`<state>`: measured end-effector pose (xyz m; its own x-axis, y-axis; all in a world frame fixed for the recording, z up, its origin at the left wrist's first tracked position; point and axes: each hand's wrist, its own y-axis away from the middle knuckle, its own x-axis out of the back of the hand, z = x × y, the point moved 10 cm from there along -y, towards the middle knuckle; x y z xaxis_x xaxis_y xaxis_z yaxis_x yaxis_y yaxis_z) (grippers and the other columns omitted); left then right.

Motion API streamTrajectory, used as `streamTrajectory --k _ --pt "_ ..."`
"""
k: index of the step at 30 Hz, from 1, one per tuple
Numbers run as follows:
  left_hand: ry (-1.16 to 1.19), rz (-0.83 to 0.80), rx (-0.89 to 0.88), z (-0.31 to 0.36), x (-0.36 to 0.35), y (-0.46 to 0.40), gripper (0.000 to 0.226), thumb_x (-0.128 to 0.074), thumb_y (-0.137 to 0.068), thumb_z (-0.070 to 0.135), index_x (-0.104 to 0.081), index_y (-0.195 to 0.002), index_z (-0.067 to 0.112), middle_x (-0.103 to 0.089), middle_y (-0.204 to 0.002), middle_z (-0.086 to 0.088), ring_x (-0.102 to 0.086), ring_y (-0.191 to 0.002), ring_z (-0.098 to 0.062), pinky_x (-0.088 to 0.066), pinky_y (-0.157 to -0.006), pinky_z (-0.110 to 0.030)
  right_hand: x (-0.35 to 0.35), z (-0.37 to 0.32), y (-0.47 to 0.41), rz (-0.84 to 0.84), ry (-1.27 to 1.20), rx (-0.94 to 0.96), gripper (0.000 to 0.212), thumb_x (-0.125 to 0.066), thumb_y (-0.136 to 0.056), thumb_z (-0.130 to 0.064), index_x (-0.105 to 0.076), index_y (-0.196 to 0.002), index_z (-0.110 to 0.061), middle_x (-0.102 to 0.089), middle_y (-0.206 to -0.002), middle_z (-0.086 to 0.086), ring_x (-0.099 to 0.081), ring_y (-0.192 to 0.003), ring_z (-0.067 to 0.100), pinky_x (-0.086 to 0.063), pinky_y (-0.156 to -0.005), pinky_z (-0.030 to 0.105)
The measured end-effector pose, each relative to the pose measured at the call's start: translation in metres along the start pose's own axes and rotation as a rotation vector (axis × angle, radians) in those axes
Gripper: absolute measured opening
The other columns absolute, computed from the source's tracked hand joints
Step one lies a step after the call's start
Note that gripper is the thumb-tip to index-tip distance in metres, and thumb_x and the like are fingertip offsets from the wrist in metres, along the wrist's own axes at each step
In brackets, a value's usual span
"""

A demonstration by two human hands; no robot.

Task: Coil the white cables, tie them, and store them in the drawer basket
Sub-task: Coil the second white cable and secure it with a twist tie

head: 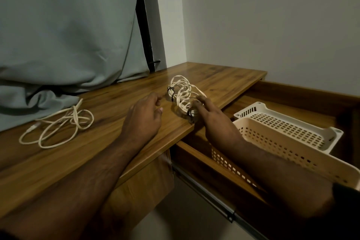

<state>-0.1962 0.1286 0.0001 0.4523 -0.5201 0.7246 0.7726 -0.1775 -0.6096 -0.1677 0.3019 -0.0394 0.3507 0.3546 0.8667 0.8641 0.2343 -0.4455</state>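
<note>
A coiled white cable [182, 92] bound with black ties lies on the wooden desk top [97, 154] near its right edge. My right hand [210, 117] rests its fingers on the near end of that coil, beside a black tie. Just left of the coil my left hand [145, 117] hovers with loosely curled fingers and holds nothing. A second white cable [58, 124] lies loose and uncoiled at the left of the desk. To the right, the open drawer [196, 154] holds a beige perforated basket [272, 134].
A white perforated tray [288, 122] sits behind the beige basket in the drawer. A grey curtain [64, 35] hangs at the back left and bunches on the desk. Plain walls close off the back and right.
</note>
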Motion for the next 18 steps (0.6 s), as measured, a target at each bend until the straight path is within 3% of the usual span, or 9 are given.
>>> streamTrajectory --k 2,9,18 --pt "0.016 -0.003 0.001 0.000 -0.001 0.000 0.029 -0.062 -0.098 0.024 -0.059 -0.126 0.022 -0.065 -0.112 0.007 -0.063 -0.102 -0.016 -0.053 -0.091 -0.044 -0.004 -0.004 -0.002 -0.034 -0.025 0.025 0.095 -0.064 -0.088 0.002 -0.012 -0.163 -0.024 -0.001 -0.170 -0.004 -0.031 -0.148 0.023 -0.046 -0.111 0.036" --pt "0.017 -0.026 -0.036 0.005 -0.006 0.000 0.029 -0.064 -0.096 0.026 -0.062 -0.125 0.021 -0.068 -0.112 0.006 -0.062 -0.102 -0.013 -0.054 -0.091 -0.044 -0.007 -0.008 -0.013 0.025 0.050 0.059 0.085 -0.069 -0.090 -0.008 -0.025 -0.160 -0.030 -0.011 -0.169 -0.001 -0.039 -0.144 0.026 -0.046 -0.108 0.037" --pt "0.025 -0.020 -0.032 0.002 -0.006 -0.001 0.028 -0.067 -0.094 0.030 -0.064 -0.122 0.024 -0.068 -0.107 0.009 -0.063 -0.096 -0.009 -0.055 -0.087 -0.041 -0.015 -0.002 -0.022 -0.019 0.191 -0.002 0.085 -0.060 -0.098 -0.034 -0.004 -0.162 -0.034 0.010 -0.171 0.002 -0.015 -0.153 0.040 -0.026 -0.119 0.055"
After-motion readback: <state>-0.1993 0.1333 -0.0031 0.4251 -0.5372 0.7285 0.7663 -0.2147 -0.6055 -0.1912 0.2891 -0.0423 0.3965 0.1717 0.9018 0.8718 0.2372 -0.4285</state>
